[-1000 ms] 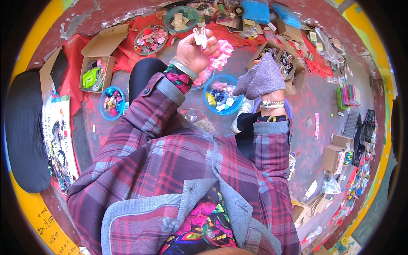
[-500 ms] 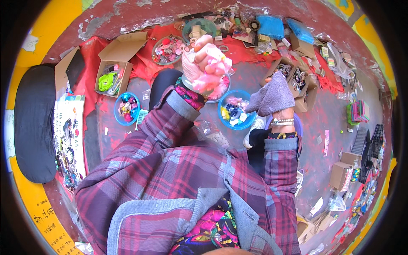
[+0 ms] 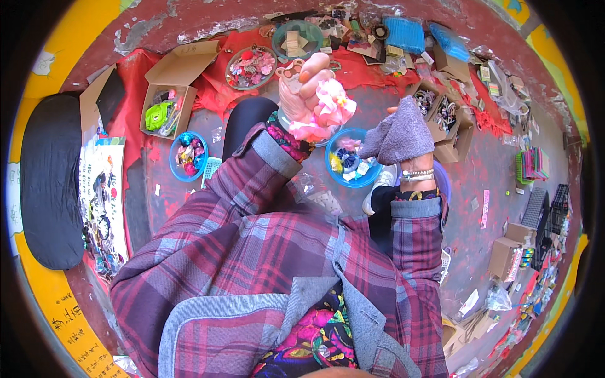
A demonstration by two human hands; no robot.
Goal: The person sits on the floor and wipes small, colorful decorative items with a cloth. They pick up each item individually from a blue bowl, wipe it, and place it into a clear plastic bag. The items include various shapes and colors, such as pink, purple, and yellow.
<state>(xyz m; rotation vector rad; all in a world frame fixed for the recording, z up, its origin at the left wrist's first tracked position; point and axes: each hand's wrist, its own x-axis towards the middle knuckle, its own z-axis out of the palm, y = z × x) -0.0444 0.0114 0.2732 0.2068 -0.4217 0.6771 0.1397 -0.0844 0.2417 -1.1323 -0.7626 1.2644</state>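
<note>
In front of me my left hand (image 3: pixel 307 85) is raised, its fingers closed around a pink ruffled scrunchie (image 3: pixel 332 106) with pale and yellowish parts. A small light-brown piece with rounded ears (image 3: pixel 292 74) shows at the thumb side of that hand. A grey-purple cloth (image 3: pixel 406 132) is draped over my right hand (image 3: pixel 419 166) and hides most of it; one fingertip shows past its far edge. Bracelets circle the right wrist. Below and between the hands stands a blue round basin (image 3: pixel 329 165) holding pink, navy, yellow and white fabric pieces.
Left of me are a smaller blue basin (image 3: pixel 172 165) of shiny ornaments and an open cardboard box (image 3: pixel 153 94) with a green item. A clear tray (image 3: pixel 228 70) of pink hair ornaments lies on red cloth ahead. Divided cardboard boxes (image 3: pixel 449 150) stand right, beyond a purple basin (image 3: pixel 445 183).
My left hand has shifted slightly right with the scrunchie, which now shows more fully. The cloth on my right hand has changed its folds and moved slightly left.
</note>
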